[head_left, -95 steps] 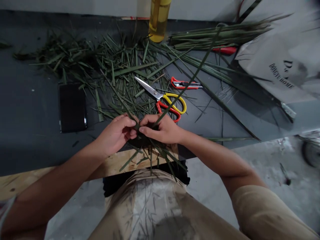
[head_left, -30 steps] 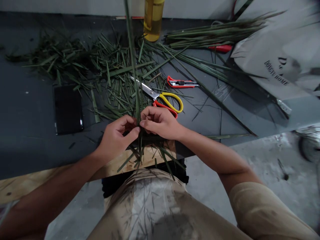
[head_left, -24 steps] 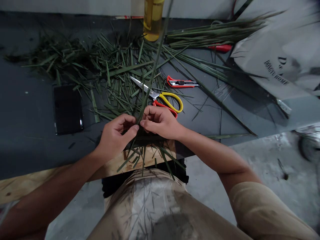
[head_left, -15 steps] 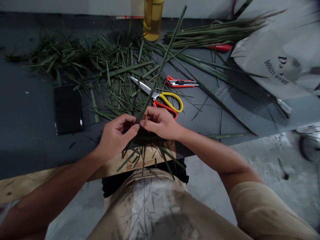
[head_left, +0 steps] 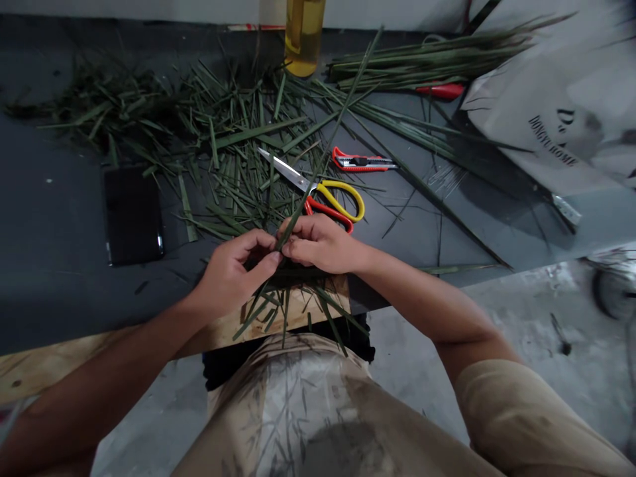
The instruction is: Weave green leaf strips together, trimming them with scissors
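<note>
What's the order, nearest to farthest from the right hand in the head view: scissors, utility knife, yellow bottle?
From the right hand:
1. red-and-yellow-handled scissors, just ahead of it
2. red utility knife, farther ahead, slightly right
3. yellow bottle, farthest, at the top of the view

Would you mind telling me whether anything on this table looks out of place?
A red tool handle sits half-hidden between the long green leaves and the white bag, so the rest of that tool cannot be seen.

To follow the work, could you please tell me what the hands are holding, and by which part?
Left hand and right hand pinch a long green leaf strip with their fingertips, low on its length; its upper part stands free.
</note>
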`<state>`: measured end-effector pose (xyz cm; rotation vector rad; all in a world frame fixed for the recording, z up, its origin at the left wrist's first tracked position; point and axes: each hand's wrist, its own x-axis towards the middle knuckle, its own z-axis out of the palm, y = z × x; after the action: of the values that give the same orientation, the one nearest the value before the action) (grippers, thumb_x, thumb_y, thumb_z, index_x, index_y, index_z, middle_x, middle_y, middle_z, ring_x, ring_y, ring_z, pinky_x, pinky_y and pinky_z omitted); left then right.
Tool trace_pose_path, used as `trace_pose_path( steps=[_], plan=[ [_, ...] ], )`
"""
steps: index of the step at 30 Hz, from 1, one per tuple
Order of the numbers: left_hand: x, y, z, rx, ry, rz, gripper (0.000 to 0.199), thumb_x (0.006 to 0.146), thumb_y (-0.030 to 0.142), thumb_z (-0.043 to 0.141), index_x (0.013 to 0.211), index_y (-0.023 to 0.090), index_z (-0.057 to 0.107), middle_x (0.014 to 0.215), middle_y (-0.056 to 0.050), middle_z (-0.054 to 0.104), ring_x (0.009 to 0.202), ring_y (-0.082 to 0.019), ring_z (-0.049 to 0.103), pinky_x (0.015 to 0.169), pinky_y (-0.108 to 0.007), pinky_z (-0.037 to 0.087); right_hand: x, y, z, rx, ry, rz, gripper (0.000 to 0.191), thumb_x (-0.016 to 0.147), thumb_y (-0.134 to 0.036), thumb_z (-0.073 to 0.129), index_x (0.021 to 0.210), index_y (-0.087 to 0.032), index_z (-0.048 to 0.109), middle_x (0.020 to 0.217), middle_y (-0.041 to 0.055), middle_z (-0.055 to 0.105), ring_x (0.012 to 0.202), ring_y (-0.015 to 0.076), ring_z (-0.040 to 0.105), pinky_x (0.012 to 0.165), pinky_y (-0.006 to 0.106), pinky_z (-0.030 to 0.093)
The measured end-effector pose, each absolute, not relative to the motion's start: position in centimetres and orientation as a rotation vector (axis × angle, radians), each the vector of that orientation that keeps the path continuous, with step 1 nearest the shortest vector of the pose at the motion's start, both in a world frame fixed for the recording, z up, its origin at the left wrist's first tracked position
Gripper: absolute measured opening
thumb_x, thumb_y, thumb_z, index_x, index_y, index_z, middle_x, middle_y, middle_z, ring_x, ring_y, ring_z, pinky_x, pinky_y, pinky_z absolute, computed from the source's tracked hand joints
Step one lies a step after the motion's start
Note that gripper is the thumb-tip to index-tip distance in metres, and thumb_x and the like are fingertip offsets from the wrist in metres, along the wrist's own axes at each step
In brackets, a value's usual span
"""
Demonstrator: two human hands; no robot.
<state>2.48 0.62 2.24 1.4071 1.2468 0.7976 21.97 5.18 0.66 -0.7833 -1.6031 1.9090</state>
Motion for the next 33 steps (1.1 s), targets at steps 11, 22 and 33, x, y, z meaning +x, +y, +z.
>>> trace_pose_path(
  steps=[11, 22, 33],
  plan=[
    [2.2, 1.4, 1.5, 1.461, 1.441, 0.901, 0.012, 0.078, 0.033, 0.069, 0.079, 0.021, 0.067, 0.069, 0.002, 0.065, 0.063, -0.013, 0.058, 0.06, -0.025, 0.048, 21.8, 5.4, 0.6, -0.846, -1.635, 1.624, 0.013, 0.087, -0.028, 0.065, 0.086, -0.016, 0.06, 0.06, -0.0092, 0.045, 0.053, 0.0053, 0.036, 0.049, 0.019, 0.029],
    [2.6, 0.9, 1.4, 1.573, 1.502, 0.938, 0.011, 0.08, 0.03, 0.069, 0.075, 0.02, 0.066, 0.067, 0.002, 0.067, 0.061, -0.012, 0.059, 0.057, -0.022, 0.047, 21.3, 5.0, 0.0, -0.874, -1.683, 1.443, 0.011, 0.085, -0.025, 0.063, 0.079, -0.018, 0.057, 0.063, -0.0079, 0.046, 0.056, 0.0055, 0.037, 0.052, 0.02, 0.034],
    [2.5, 0.9, 1.2, 1.616, 1.488, 0.967, 0.008, 0.081, 0.026, 0.069, 0.076, 0.021, 0.069, 0.068, 0.003, 0.07, 0.061, -0.011, 0.062, 0.058, -0.022, 0.049, 21.2, 5.0, -0.3, -0.897, -1.671, 1.501, 0.014, 0.086, -0.029, 0.064, 0.081, -0.019, 0.055, 0.063, -0.0081, 0.045, 0.056, 0.0064, 0.037, 0.052, 0.021, 0.033]
  ],
)
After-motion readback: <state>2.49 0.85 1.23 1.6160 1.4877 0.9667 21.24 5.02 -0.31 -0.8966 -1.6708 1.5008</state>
